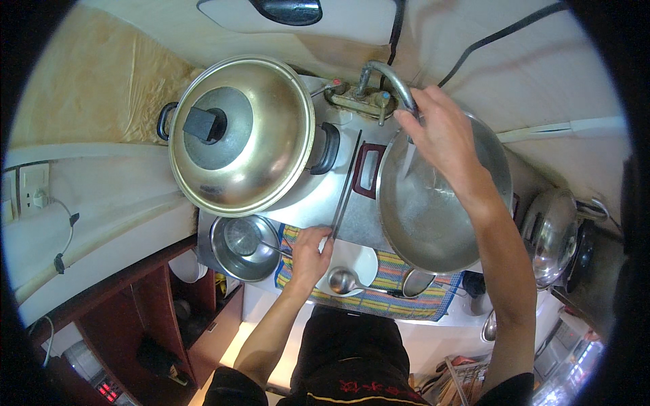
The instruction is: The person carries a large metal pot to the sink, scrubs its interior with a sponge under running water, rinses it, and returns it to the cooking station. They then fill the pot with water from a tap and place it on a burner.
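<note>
My right hand (442, 134) grips the end of a curved metal faucet spout (391, 75) above a large metal pot (436, 238). Water streams from the spout into the pot, which has a dark red side handle (359, 177). In my left hand (309, 259) is a pair of long dark chopsticks (347, 182), pointing away from me over the steel counter. The handle of a round strainer (242, 237) runs up to this hand; whether my fingers touch it I cannot tell. Beside the hand, a ladle (343, 280) rests on a white plate (363, 259).
A big lidded pot (274, 167) stands at the back left. The strainer's head sits over a steel bowl (218, 254). A striped cloth (401, 307) lies under the plate and a small sieve (417, 282). Shiny metal cookware (551, 238) stands at right; an open cabinet (137, 314) is lower left.
</note>
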`<state>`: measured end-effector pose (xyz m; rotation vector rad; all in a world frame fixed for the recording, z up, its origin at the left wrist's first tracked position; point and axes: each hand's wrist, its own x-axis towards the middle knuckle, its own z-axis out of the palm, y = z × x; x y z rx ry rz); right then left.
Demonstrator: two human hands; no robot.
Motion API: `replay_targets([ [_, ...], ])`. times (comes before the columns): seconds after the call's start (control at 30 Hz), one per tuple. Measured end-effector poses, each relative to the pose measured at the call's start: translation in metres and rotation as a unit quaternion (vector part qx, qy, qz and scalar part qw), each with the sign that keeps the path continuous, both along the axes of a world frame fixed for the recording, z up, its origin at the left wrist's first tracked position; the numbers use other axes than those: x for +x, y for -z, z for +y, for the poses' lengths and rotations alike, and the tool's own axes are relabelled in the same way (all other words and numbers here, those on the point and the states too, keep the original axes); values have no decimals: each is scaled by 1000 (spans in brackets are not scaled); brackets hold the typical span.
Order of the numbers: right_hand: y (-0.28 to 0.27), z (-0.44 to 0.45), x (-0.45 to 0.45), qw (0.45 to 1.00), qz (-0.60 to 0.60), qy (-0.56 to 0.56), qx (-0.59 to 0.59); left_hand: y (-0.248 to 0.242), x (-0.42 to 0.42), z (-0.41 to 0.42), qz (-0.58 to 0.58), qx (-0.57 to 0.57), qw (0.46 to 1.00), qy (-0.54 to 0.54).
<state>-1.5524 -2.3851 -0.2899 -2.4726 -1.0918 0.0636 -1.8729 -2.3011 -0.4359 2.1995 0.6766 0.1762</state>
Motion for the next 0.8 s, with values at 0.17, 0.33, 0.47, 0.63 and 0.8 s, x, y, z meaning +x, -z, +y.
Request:
replay_targets([
  [0.17,2,-1,2,1000,-6,-1,-13,-1,-1,2,4,-4,1000,-1],
  [0.33,4,0,7,999,-1,48,15,-2,-2,3,9,-15,1000,-2],
  [0.47,6,3,9,997,-15,40,58,-3,-3,4,3,-6,1000,-2],
  [0.63,4,9,12,997,-33,30,55,-8,2,5,-10,-16,1000,-5],
  [0.8,-1,11,12,998,-14,40,47,-15,11,10,-29,-5,1000,6],
])
